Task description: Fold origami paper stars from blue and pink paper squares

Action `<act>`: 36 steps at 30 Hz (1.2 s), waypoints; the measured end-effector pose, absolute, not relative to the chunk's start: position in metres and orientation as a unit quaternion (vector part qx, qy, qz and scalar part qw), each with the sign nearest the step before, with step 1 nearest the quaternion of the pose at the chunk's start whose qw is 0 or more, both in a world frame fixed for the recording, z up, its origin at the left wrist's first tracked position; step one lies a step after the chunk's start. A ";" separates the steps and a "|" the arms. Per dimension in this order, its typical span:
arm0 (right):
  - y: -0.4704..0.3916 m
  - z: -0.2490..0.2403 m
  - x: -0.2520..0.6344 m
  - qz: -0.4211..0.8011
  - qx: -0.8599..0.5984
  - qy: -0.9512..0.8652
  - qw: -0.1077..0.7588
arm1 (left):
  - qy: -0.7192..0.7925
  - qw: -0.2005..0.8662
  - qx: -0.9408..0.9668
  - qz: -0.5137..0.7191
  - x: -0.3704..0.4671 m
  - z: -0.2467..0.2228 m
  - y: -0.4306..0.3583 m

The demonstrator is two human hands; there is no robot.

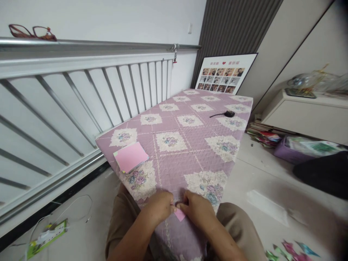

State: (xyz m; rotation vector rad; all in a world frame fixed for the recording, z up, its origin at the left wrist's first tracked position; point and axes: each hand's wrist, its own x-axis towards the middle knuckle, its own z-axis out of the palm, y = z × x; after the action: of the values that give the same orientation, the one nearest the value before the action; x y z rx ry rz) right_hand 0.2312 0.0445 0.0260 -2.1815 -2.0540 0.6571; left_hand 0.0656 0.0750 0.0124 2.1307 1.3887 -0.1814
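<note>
A small piece of pink paper [179, 214] is pinched between my two hands just above the near end of the cloth-covered table. My left hand [160, 206] is closed, its thumb and finger at the paper's upper left corner. On the other side, my right hand [198, 206] has its thumb and curled fingers pressed on the paper's upper right edge. Parts of the paper are hidden under the fingertips. A stack of paper sheets with a pink one on top [132, 156] lies on the table to the left, beyond my left hand.
A purple floral tablecloth [174, 177] covers the table. A black tape measure [229, 114] lies toward its far right. White radiator [127, 87] runs along the left, with glasses [32, 32] on the pipe above. Folded paper pieces [290, 250] are on the floor at lower right.
</note>
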 end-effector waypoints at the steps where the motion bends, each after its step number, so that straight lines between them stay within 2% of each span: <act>1: 0.046 0.026 0.231 0.213 -0.708 -0.673 0.034 | 0.520 0.292 0.800 -0.069 0.065 0.012 0.075; 7: 0.048 0.023 0.233 0.207 -0.698 -0.685 0.032 | 0.524 0.280 0.801 -0.072 0.068 0.016 0.075; 12: 0.047 0.017 0.244 0.258 -0.676 -0.688 0.062 | 0.529 0.275 0.799 -0.073 0.068 0.022 0.072; 17: 0.046 0.017 0.253 0.295 -0.656 -0.692 0.058 | 0.534 0.276 0.795 -0.080 0.068 0.024 0.070; 27: 0.044 0.019 0.254 0.254 -0.653 -0.712 0.041 | 0.543 0.261 0.795 -0.075 0.071 0.030 0.066; 32: 0.027 0.013 0.251 0.210 -0.600 -0.761 0.130 | 0.551 0.247 0.795 -0.059 0.070 0.028 0.058; 36: 0.010 0.005 0.245 0.173 -0.579 -0.782 0.153 | 0.563 0.220 0.797 -0.003 0.068 0.016 0.044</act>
State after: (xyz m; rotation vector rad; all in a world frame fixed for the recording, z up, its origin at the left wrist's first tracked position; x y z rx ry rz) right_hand 0.2448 0.0104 0.0049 -1.6611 -2.2429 0.4971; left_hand 0.0684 0.0444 0.0158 2.2036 1.5558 -0.0081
